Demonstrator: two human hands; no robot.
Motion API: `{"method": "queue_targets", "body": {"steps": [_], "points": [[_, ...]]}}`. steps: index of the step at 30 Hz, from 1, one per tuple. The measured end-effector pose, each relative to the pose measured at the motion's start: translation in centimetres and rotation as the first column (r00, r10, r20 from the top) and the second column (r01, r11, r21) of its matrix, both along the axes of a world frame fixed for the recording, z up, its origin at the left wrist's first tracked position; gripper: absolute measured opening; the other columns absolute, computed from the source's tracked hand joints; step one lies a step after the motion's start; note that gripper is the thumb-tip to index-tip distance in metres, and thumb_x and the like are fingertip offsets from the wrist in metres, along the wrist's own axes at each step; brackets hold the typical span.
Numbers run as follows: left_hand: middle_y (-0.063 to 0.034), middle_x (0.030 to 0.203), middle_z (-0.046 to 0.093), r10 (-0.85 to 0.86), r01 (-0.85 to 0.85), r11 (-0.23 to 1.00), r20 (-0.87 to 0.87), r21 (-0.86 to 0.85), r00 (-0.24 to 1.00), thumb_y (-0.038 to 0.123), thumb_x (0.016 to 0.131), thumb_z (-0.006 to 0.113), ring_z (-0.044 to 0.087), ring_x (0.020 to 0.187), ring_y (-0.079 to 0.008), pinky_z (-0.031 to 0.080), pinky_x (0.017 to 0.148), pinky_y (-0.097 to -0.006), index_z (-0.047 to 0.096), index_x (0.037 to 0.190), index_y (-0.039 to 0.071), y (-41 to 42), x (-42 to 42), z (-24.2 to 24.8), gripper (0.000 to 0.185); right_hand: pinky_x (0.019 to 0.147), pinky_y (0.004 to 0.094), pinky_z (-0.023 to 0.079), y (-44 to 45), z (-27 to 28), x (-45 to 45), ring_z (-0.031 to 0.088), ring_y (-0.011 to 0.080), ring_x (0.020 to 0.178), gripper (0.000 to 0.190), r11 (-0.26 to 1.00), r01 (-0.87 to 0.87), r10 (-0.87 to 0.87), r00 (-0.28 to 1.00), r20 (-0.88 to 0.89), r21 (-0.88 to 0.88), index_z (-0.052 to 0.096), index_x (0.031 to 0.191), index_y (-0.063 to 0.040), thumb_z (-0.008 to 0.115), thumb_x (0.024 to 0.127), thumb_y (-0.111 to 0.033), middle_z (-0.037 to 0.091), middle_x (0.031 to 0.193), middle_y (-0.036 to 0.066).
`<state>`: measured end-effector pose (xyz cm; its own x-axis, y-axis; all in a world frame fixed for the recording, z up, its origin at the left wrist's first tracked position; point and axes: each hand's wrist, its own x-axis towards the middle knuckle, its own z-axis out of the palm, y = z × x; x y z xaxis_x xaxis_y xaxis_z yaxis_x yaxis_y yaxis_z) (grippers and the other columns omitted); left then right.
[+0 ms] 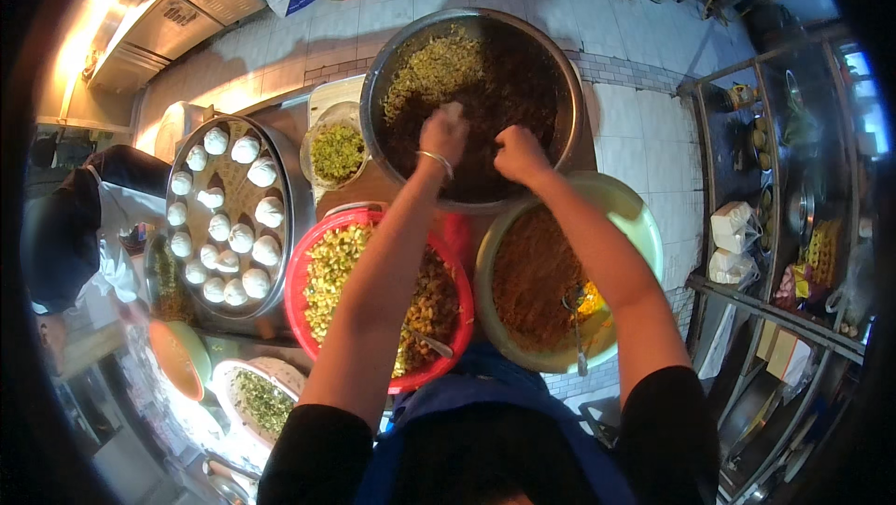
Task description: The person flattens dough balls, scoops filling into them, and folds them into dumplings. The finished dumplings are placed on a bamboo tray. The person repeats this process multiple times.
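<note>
A wide metal bowl (577, 113) holds a dark crumbly mixture (518, 85) with a heap of yellow-green chopped filling (444, 64) at its far left. Over the dark mixture is my left hand (445, 132), blurred, with a bangle on the wrist. My right hand (521, 153) is curled near the bowl's front side, knuckles up. Whether either hand has mixture in it is hidden. Below my left forearm stands a red plastic basin (465, 295) of diced vegetables and a brown mix, with a spoon (432, 344). Under my right forearm, a pale green basin (640, 204) contains brown filling and a spoon (580, 344).
Left of the basins is a round steamer tray (297, 225) bearing several white buns (241, 237). A bowl of chopped greens (337, 153) sits beside the metal bowl. At far left a person (70, 225) stands in an apron. Metal shelving (728, 288) lines the right side.
</note>
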<state>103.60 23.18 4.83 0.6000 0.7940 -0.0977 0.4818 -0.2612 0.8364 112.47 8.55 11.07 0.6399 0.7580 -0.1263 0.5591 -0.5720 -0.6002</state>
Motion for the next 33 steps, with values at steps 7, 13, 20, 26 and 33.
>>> {"method": "queue_targets", "body": {"steps": [7,13,20,26,33], "points": [[-0.0113,0.102,0.064,0.383,-0.367,0.918,0.577,-0.15,0.722,0.013,0.09,0.057,0.061,0.09,-0.0176,0.05,0.074,-0.0296,0.062,0.096,-0.005,-3.7,2.1,0.7,0.02,0.069,0.0438,0.051,-0.7,2.7,-3.0,0.063,0.0388,0.075,0.02,0.972,0.097,-0.026,0.951,-0.309,0.215,0.065,0.093,0.007,0.055,0.077,0.002,0.062,0.078,0.029],[-0.0098,0.11,0.06,0.755,-0.134,0.33,0.176,-0.934,0.632,0.026,0.095,0.047,0.06,0.093,-0.0239,0.052,0.074,-0.0384,0.054,0.121,0.005,-2.2,1.3,9.6,0.034,0.064,0.0369,0.052,-1.7,6.3,-4.3,0.067,0.0305,0.076,0.027,0.967,0.033,0.02,0.978,-0.206,0.252,0.062,0.109,0.007,0.057,0.084,-0.002,0.067,0.09,0.023],[-0.0095,0.108,0.062,0.867,0.22,0.126,0.216,-0.967,0.449,0.03,0.095,0.045,0.061,0.095,-0.0275,0.052,0.081,-0.0445,0.057,0.112,0.007,0.7,0.1,1.9,0.03,0.051,0.0426,0.051,0.4,7.8,-6.5,0.065,0.0322,0.061,0.03,0.987,-0.151,0.132,0.956,0.262,0.055,0.062,0.109,0.001,0.053,0.08,0.0,0.065,0.072,0.019],[-0.0122,0.109,0.061,0.844,0.565,0.097,0.368,-0.819,0.389,0.038,0.091,0.047,0.059,0.098,-0.0319,0.051,0.086,-0.0469,0.058,0.109,0.006,1.3,-1.8,0.8,0.038,0.045,0.0426,0.045,-0.3,10.0,-6.5,0.061,0.0321,0.051,0.028,0.982,-0.124,0.083,0.96,0.266,0.14,0.059,0.114,-0.004,0.055,0.088,-0.013,0.059,0.057,0.017],[-0.011,0.089,0.066,0.525,0.651,0.215,0.648,-0.728,0.552,0.031,0.088,0.048,0.065,0.079,-0.0279,0.054,0.074,-0.0404,0.062,0.094,0.005,2.0,-1.6,6.2,0.03,0.042,0.0405,0.045,-1.8,5.1,-9.1,0.058,0.0291,0.044,0.037,0.987,-0.159,0.148,0.96,0.237,0.028,0.053,0.125,-0.003,0.053,0.09,-0.015,0.056,0.051,0.016]]}}
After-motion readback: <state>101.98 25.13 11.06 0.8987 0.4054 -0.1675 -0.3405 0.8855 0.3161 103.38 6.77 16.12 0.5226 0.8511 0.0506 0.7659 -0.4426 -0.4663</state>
